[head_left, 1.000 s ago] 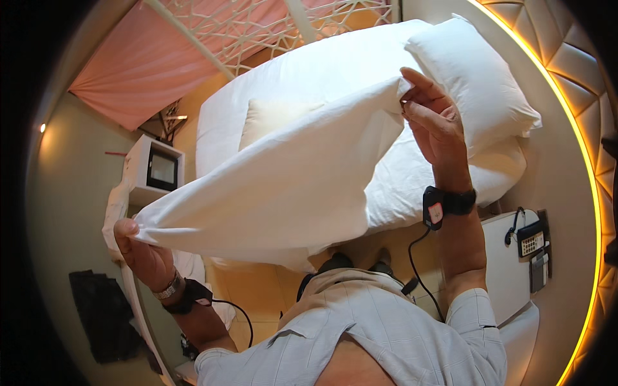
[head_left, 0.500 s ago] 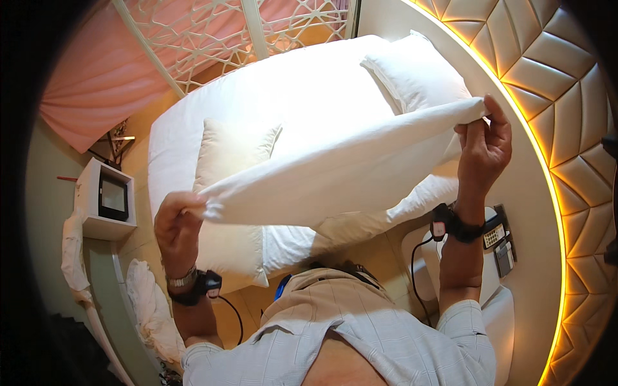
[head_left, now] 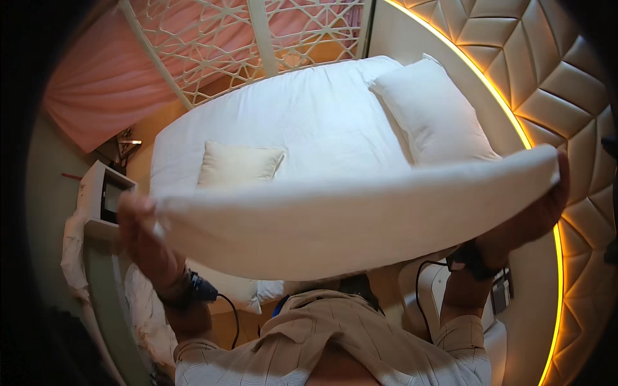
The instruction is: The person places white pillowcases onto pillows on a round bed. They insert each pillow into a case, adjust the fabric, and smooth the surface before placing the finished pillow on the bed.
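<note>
I hold a long white pillow (head_left: 347, 219) stretched level in front of me, above the near edge of the bed. My left hand (head_left: 145, 241) grips its left end and my right hand (head_left: 537, 215) grips its right end. Both wrists wear dark bands with cables. Beyond the pillow lies the white bed (head_left: 309, 122), with a small cream cushion (head_left: 238, 164) on its left part and a large white pillow (head_left: 434, 112) by the headboard at the right.
A quilted headboard (head_left: 560, 83) with a glowing orange strip curves along the right. A white lattice screen (head_left: 257, 38) and pink curtain (head_left: 96, 83) stand beyond the bed. A white box with a dark screen (head_left: 103, 199) sits at the left, and white linen (head_left: 148, 315) lies below it.
The pillow has been raised and pulled out wider and flatter, closer to the camera. My hands moved farther apart, the right one toward the headboard.
</note>
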A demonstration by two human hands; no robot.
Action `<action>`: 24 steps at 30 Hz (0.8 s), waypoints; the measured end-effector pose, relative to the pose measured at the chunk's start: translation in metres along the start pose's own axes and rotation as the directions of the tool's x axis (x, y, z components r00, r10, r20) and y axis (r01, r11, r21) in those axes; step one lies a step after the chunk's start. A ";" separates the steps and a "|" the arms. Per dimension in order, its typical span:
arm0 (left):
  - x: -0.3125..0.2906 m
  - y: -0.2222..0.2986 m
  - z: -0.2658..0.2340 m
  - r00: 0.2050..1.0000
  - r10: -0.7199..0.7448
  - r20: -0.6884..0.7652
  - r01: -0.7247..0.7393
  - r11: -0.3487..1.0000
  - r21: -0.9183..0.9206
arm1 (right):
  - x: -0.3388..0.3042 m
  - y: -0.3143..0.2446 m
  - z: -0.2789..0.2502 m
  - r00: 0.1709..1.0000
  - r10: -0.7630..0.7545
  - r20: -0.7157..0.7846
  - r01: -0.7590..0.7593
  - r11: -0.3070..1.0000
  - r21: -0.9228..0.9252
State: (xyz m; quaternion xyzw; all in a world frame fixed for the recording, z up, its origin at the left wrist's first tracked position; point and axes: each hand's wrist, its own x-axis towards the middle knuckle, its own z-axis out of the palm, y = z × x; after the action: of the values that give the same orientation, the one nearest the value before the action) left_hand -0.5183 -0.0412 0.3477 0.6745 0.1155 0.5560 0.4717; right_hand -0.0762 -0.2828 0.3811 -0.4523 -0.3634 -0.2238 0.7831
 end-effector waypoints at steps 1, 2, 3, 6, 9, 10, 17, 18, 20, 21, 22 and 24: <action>0.018 -0.019 0.023 0.997 -0.063 -0.045 0.063 0.998 -0.008 | 0.007 0.028 0.009 0.999 0.038 0.004 -0.038 0.998 -0.042; 0.034 -0.046 0.016 0.996 -0.090 0.002 0.090 0.994 -0.067 | 0.012 0.058 0.018 0.995 0.097 -0.002 -0.097 0.994 -0.060; 0.051 -0.067 0.030 0.984 -0.170 -0.058 0.166 0.984 -0.072 | 0.013 0.091 0.032 0.993 0.105 0.049 -0.095 0.981 -0.171; 0.103 -0.146 0.048 0.932 -0.356 0.064 0.362 0.915 -0.177 | 0.014 0.204 0.058 0.907 0.332 0.257 -0.328 0.943 -0.060; 0.125 -0.234 0.049 0.874 -0.484 -0.047 0.485 0.874 0.037 | -0.011 0.294 0.098 0.755 0.527 0.390 -0.520 0.844 -0.134; 0.134 -0.262 0.050 0.845 -0.530 -0.066 0.533 0.829 0.171 | -0.014 0.331 0.105 0.697 0.575 0.428 -0.557 0.810 -0.183; 0.188 -0.400 0.063 0.727 -0.651 -0.220 0.686 0.670 0.282 | -0.040 0.513 0.158 0.495 0.618 0.611 -0.499 0.778 -0.382; 0.164 -0.413 0.050 0.736 -0.636 -0.233 0.677 0.707 0.207 | -0.069 0.507 0.159 0.509 0.599 0.619 -0.445 0.798 -0.407; 0.166 -0.462 0.043 0.803 -0.514 -0.300 0.567 0.814 0.123 | -0.084 0.524 0.175 0.547 0.579 0.604 -0.366 0.815 -0.449; 0.151 -0.491 0.037 0.799 -0.502 -0.332 0.586 0.775 0.237 | -0.096 0.536 0.165 0.582 0.546 0.602 -0.261 0.827 -0.498; 0.139 -0.514 0.035 0.802 -0.479 -0.356 0.590 0.728 0.350 | -0.108 0.556 0.151 0.620 0.502 0.603 -0.150 0.830 -0.537; 0.096 -0.548 0.051 0.771 -0.535 -0.346 0.633 0.584 0.508 | -0.151 0.588 0.101 0.640 0.532 0.554 -0.066 0.757 -0.650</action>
State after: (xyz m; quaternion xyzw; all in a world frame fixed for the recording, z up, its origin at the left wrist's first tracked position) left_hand -0.2386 0.2878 -0.0069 0.6654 0.5366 0.3537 0.3796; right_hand 0.1899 0.0969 -0.0231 -0.7725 -0.4663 0.0112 0.4309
